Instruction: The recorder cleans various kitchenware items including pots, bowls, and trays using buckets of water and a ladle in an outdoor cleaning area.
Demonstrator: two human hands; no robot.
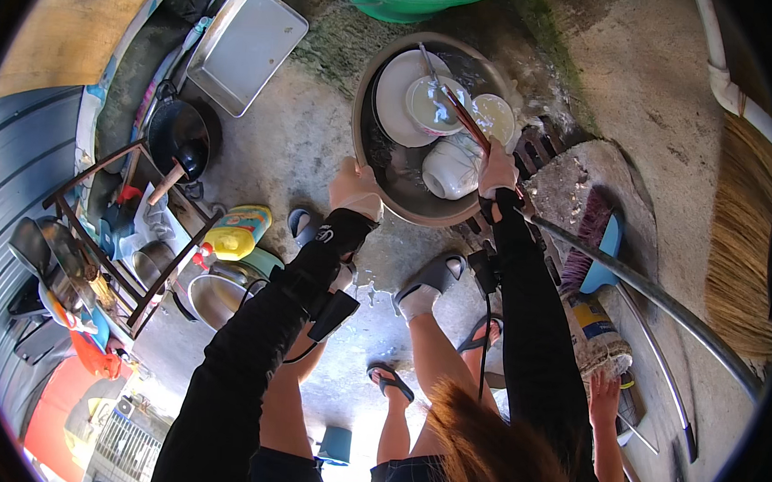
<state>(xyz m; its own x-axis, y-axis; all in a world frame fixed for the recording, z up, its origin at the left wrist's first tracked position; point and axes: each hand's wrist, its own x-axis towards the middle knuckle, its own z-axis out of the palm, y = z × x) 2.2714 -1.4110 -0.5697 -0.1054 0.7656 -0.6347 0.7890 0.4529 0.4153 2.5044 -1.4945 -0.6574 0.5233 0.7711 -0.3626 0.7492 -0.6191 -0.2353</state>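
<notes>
A wide metal basin (360, 117) sits on the concrete floor before me. My left hand (357, 189) is closed at its near left rim. In my right hand (498, 168), over the right side, is a bundle of reddish-brown chopsticks (467, 121) pointing up and left across the bowls. A metal utensil (429, 61) slants above the stacked dishes; its lower end is hard to make out. Inside the basin are a white plate (395, 92), a bowl (427, 114) holding liquid, a second bowl (496, 115) and a white bowl lying tipped (448, 178).
A green tub (407, 0) stands beyond the basin. Leftward are a metal tray (249, 47), a wok (177, 135), a rack (132, 225) and a yellow bottle (235, 232). A brush (598, 244) and metal pole (648, 283) lie right. Another person's hand (605, 397) and sandalled foot (390, 382) are close.
</notes>
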